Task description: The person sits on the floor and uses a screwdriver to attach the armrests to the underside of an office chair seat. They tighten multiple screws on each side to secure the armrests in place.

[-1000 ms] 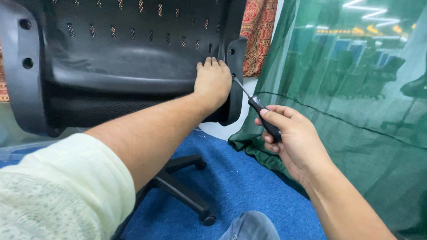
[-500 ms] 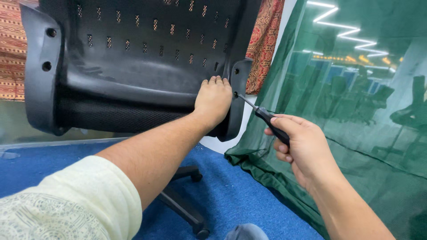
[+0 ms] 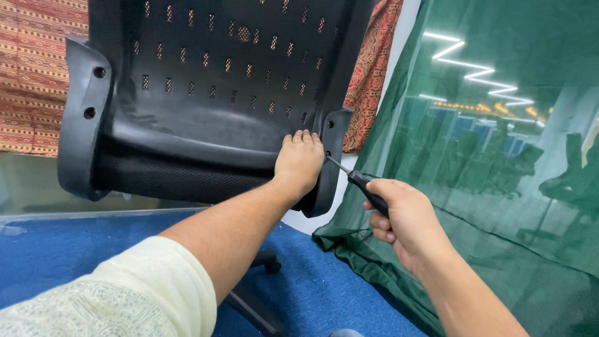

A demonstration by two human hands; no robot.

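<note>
A black office chair (image 3: 206, 81) with a perforated plastic back fills the upper left of the head view. My left hand (image 3: 299, 163) lies flat on the chair's lower back edge, beside the right side bracket (image 3: 331, 156). My right hand (image 3: 399, 221) grips a black-handled screwdriver (image 3: 368, 190). Its metal tip touches a screw hole on that bracket, just right of my left fingers.
A green net curtain (image 3: 486, 206) hangs on the right over a glass wall with reflected lights. A red patterned cloth (image 3: 37, 75) hangs behind the chair. Blue carpet (image 3: 312, 293) covers the floor, and the chair's wheeled base (image 3: 262, 265) shows below my left arm.
The view has shifted so chair and hands sit lower in frame. My right hand keeps the screwdriver tip at the bracket; my left hand stays pressed on the chair.
</note>
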